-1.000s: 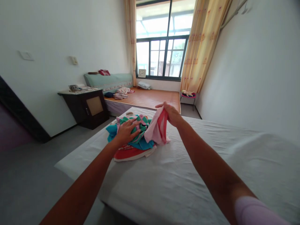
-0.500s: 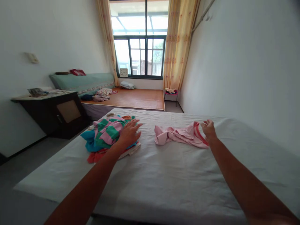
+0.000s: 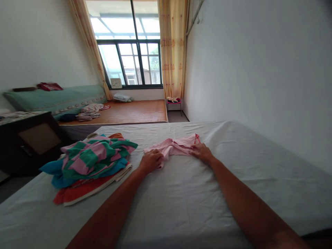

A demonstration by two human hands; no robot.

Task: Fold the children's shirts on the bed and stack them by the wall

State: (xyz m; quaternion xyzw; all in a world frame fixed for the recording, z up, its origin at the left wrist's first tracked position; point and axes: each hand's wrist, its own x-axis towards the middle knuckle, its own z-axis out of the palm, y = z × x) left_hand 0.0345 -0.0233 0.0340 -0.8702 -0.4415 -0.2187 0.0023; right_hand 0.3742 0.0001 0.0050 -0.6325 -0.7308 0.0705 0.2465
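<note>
A pink piece of clothing (image 3: 178, 146) with a darker pink edge lies crumpled across the white-sheeted bed; its exact kind does not show. My left hand (image 3: 151, 161) has its fingers curled over the left end of the cloth. At the other end, my right hand (image 3: 202, 152) is closed on the cloth near the darker edge, its fingertips partly hidden. To the left of my left hand rests a heap of clothes, with a green and pink checked garment (image 3: 95, 154) on top, blue cloth (image 3: 61, 176) below and a red one with a pale edge (image 3: 83, 190) at the bottom.
The white sheet (image 3: 181, 200) covers the bed in front of me. Beyond it stands another bed with a brown mat (image 3: 135, 110) and some clothes. A dark cabinet (image 3: 33, 135) is at the left, a small stool (image 3: 173, 101) by the curtain, a wall (image 3: 254, 76) at the right.
My left hand has left the clothes heap and come onto the pink garment's left end. My right hand has closed on its right end. The view has turned right.
</note>
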